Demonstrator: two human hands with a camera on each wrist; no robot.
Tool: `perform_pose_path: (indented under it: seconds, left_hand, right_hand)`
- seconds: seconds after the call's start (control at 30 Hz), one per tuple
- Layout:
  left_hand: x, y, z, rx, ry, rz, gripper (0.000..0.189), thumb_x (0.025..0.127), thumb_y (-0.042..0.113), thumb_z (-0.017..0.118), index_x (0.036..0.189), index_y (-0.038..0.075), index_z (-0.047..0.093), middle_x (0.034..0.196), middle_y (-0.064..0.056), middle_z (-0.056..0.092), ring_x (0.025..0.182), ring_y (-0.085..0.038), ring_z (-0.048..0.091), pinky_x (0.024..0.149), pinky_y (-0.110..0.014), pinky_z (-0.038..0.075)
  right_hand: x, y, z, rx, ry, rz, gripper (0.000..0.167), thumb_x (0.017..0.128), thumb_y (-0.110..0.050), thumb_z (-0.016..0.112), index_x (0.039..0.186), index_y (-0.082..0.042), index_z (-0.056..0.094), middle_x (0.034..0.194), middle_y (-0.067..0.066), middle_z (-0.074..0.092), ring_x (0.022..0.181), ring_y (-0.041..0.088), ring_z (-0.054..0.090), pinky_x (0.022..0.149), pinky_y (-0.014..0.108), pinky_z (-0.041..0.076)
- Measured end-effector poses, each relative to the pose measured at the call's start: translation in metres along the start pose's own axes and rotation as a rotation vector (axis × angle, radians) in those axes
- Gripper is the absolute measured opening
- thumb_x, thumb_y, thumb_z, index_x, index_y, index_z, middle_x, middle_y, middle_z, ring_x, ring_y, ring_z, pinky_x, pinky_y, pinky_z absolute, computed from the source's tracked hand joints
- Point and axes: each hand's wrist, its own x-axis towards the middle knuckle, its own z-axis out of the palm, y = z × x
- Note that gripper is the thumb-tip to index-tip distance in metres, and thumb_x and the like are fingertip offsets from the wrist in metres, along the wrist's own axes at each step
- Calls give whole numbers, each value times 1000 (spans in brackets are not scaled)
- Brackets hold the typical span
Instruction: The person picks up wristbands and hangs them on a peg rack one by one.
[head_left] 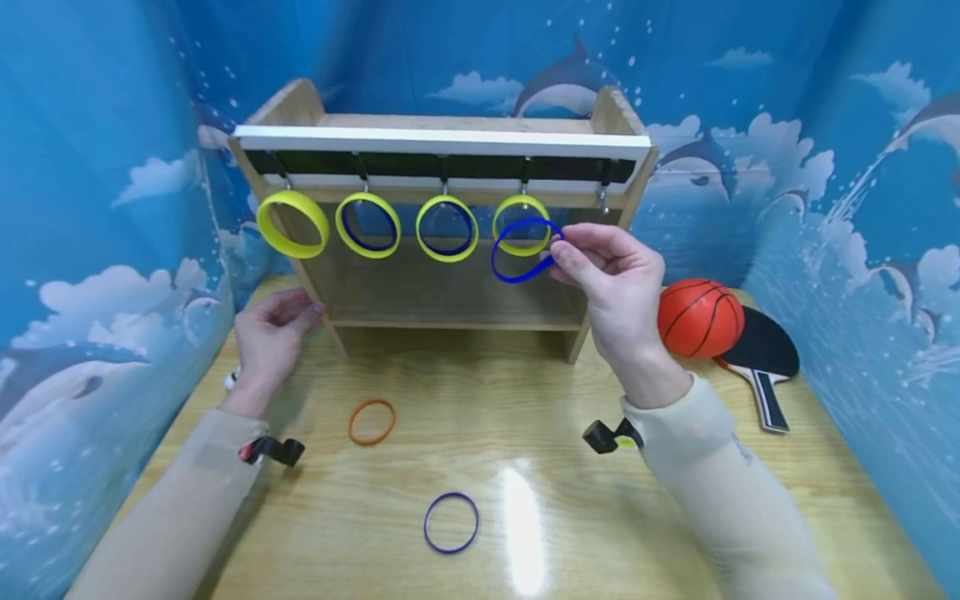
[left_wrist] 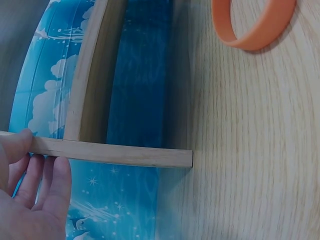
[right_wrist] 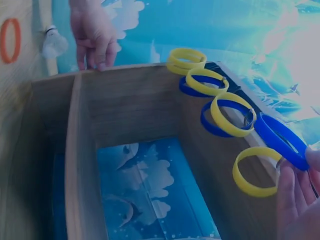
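Note:
My right hand [head_left: 618, 287] pinches a blue wristband [head_left: 522, 273] between thumb and fingers. The band overlaps the rightmost yellow wristband [head_left: 501, 218], which hangs from a hook; in the right wrist view the blue wristband [right_wrist: 281, 141] is beside the hook rail. Further left hang more yellow wristbands [head_left: 322, 227], two paired with blue ones [head_left: 471, 218]. At the right end is a bare hook [head_left: 603, 200]. My left hand [head_left: 272, 333] grips the left side panel of a wooden shelf [left_wrist: 115, 153], thumb on one face and fingers on the other.
On the table lie an orange wristband [head_left: 352, 427] and a dark blue wristband [head_left: 426, 528]. A small red basketball [head_left: 700, 318] and a table tennis paddle [head_left: 767, 350] are right of the shelf. A shuttlecock [right_wrist: 54, 44] lies near the left hand. Dolphin-print curtains surround the table.

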Motion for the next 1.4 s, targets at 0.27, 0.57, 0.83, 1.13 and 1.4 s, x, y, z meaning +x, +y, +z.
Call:
perform_pose_path:
  seconds: [0.27,0.57,0.83,1.13,1.4]
  left_hand:
    - [0,0,0,-12,0,3,23,99,15,86,120,5,82,82,37,74,78,12,74,70,-9,59]
    - [1,-1,1,-47,-8,1,26,100,12,85,123,1,81,83,35,75,77,10,75,71,-10,61]
    - [2,-3,1,-57,-8,-2,24,100,11,85,122,3,81,83,34,76,77,10,76,72,-10,61]
    - [2,-2,0,-36,-4,-10,26,99,14,86,123,3,81,83,36,75,78,11,75,72,-9,60]
    - [0,0,0,-51,-9,-10,25,99,13,86,122,4,81,84,35,75,79,10,75,72,-10,61]
  right_hand:
    - [7,8,13,58,141,-20,35,96,17,76,99,-17,85,94,-2,87,81,9,83,72,24,69]
    - [9,16,14,32,159,-22,30,93,15,81,97,-14,84,94,-1,87,80,10,84,72,24,69]
    - [5,24,16,-18,134,-86,35,88,20,83,93,-15,84,89,-3,86,74,8,82,71,23,68]
    - [12,22,14,-106,115,-205,24,90,13,86,102,-8,85,94,-4,87,76,8,83,77,25,69]
    - [11,28,10,-184,109,-161,13,90,12,87,102,11,80,89,-11,86,70,5,80,72,23,68]
